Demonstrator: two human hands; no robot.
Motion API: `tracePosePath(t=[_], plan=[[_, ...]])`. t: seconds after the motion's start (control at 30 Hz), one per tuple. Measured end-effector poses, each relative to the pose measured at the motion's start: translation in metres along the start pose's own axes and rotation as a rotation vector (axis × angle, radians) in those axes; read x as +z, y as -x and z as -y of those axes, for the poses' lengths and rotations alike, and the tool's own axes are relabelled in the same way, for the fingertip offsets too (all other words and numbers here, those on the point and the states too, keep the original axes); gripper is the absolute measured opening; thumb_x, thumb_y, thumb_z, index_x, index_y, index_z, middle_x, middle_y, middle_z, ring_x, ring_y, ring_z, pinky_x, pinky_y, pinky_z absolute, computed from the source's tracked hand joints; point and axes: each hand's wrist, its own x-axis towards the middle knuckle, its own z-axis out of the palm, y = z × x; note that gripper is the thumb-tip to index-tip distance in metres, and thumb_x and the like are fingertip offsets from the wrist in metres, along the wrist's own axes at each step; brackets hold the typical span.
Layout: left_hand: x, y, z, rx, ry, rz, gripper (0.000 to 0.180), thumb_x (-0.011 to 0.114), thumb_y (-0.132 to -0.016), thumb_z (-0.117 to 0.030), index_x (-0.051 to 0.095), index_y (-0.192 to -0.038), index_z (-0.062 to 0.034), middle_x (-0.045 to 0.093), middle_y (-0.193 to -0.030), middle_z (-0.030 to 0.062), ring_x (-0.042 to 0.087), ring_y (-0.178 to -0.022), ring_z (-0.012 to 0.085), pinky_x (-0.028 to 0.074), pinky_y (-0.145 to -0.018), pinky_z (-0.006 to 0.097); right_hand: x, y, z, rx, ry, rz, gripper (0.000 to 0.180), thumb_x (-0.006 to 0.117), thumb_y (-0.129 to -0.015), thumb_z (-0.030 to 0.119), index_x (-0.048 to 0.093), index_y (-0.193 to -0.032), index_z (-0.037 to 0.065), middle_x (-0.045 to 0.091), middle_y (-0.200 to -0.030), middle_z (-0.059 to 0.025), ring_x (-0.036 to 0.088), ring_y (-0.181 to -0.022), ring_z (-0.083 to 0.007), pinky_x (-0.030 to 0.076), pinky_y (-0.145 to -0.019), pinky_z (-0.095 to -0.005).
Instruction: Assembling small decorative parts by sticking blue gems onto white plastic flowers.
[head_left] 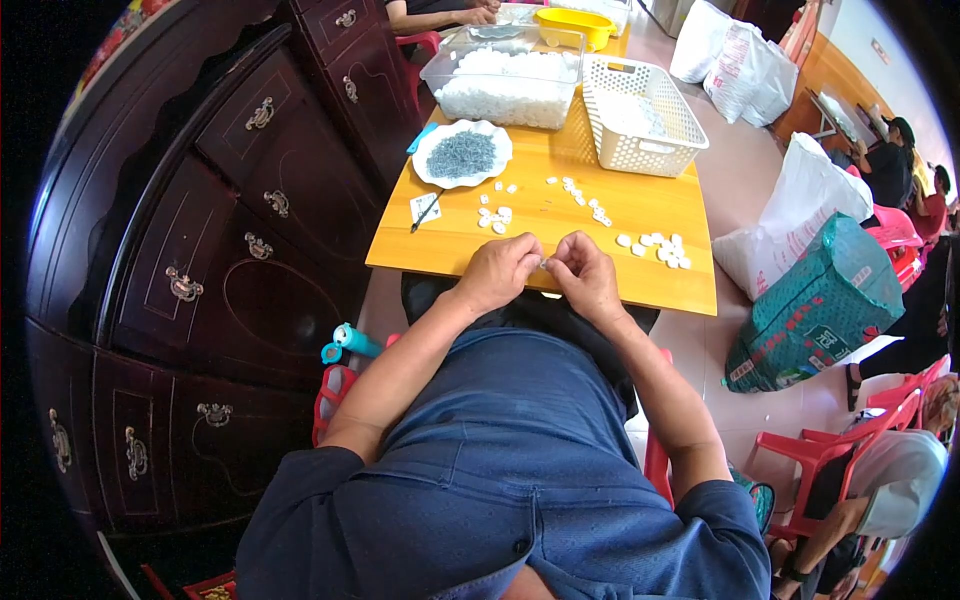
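My left hand (502,268) and my right hand (585,274) meet at the near edge of the yellow wooden table (440,250). Fingers of both are pinched together around something tiny, mostly hidden by the fingertips. Just beyond my left hand lies a small group of white plastic pieces (495,218). More small white pieces (668,250) are scattered to the right of my right hand, and a loose line of them (580,197) runs farther back. A scalloped white plate (500,165) holds a heap of thin grey metal-looking pieces (460,154).
A clear bin (555,105) of white pieces and a cream basket (655,152) stand at the back. A dark pen-like tool (427,212) lies on the left. Dark cabinets (230,250) flank the table's left; a green bag (810,310) stands right. Other people sit nearby.
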Motion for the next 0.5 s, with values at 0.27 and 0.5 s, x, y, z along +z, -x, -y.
tracePosePath(t=[0.27,0.5], plan=[[0.001,0.0,0.001,-0.009,0.011,0.019,0.01,0.058,-0.093,-0.012,0.058,-0.092,-0.0014,0.065,-0.078,0.0167,0.066,-0.074,0.0338,0.051,-0.067,0.041,0.0,0.0,-0.003,0.0,-0.017,0.028,0.016,0.069,-0.087,0.003,0.053,-0.088,0.003,0.055,-0.067,0.0007,0.052,-0.061,-0.0043,0.044,-0.055,-0.0229],[0.004,-0.001,0.003,-0.01,0.039,0.019,0.01,0.057,-0.093,-0.011,0.059,-0.091,-0.0009,0.066,-0.077,0.0157,0.067,-0.072,0.0316,0.051,-0.066,0.04,0.001,-0.001,-0.014,0.017,-0.087,0.023,0.017,0.07,-0.087,0.002,0.052,-0.087,0.004,0.053,-0.068,0.0028,0.05,-0.062,-0.0033,0.043,-0.055,-0.0226]])
